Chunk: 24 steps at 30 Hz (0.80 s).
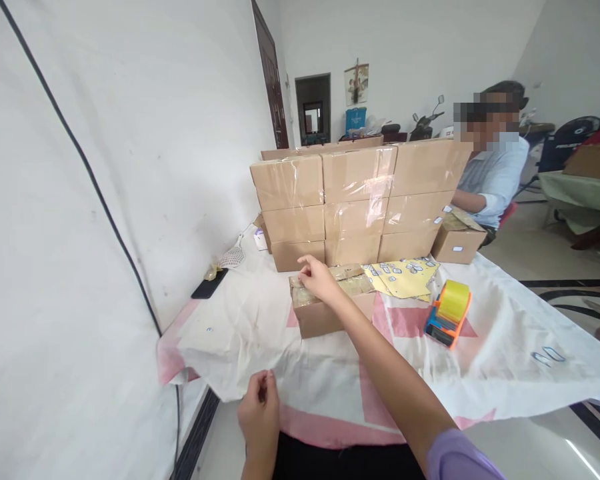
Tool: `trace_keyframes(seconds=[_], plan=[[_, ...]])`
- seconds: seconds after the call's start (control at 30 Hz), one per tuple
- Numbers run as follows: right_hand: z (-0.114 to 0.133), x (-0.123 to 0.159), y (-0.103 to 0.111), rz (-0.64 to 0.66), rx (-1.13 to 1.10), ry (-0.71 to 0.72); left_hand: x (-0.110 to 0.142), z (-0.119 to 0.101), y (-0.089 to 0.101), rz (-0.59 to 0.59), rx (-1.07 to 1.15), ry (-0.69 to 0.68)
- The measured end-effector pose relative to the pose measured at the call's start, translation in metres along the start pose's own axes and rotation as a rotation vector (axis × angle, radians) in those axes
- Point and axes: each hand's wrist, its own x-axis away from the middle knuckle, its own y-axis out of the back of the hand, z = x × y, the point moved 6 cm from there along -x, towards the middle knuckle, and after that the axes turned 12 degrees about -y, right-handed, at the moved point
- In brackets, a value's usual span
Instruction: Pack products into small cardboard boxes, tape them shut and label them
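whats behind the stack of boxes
A cardboard edge shows above the left part of the stack. The stack covers whatever is lower down behind it.

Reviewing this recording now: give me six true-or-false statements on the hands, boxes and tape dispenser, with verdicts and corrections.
1. The right hand is at the top of the front box. True.
2. The tape dispenser carries a yellow roll. True.
3. The tape dispenser stands left of the front box. False: it stands to the right.
4. The left hand grips the tape dispenser. False: the left hand is well apart from it.
5. The stacked boxes show three rows at the front. True.
6. The yellow sheets lie atop the stacked boxes. False: they lie on the tablecloth.
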Motion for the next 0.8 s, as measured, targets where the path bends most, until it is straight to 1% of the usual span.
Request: trace_keyframes(seconds=[0.03,0.07,0.1,0.17,0.23,0.3,0.4,0.47,0.57,0.67,0.8], plan=[[-0.004,0.000,-0.001,-0.010,-0.010,-0.004,-0.013,-0.025,-0.002,-0.038,0.016,-0.144],[-0.007,0.001,-0.002,-0.024,-0.021,-0.002,-0.025,-0.050,-0.006,-0.052,0.042,-0.293],[-0.010,0.002,-0.002,-0.041,-0.036,0.004,-0.037,-0.069,-0.013,-0.047,0.067,-0.373],[-0.013,0.004,-0.001,-0.067,-0.078,0.024,-0.059,-0.096,-0.029,-0.015,0.092,-0.474],[-0.013,0.005,0.002,-0.072,-0.144,0.047,-0.075,-0.111,-0.046,0.036,0.052,-0.538],[-0.012,0.006,0.006,-0.071,-0.231,0.070,-0.082,-0.115,-0.061,0.070,-0.005,-0.591],[-0.008,0.007,0.012,-0.076,-0.370,0.096,-0.080,-0.110,-0.071,0.037,0.000,-0.628],[-0.005,0.009,0.014,-0.058,-0.443,0.099,-0.077,-0.106,-0.073,0.006,0.023,-0.634],[0.002,0.013,0.014,0.031,-0.511,0.095,-0.076,-0.103,-0.074,-0.006,0.025,-0.630],[0.007,0.015,0.018,0.114,-0.564,0.079,-0.076,-0.103,-0.074,0.012,0.016,-0.639],[0.005,0.013,0.025,0.127,-0.608,0.039,-0.073,-0.103,-0.075,0.064,-0.008,-0.635]])
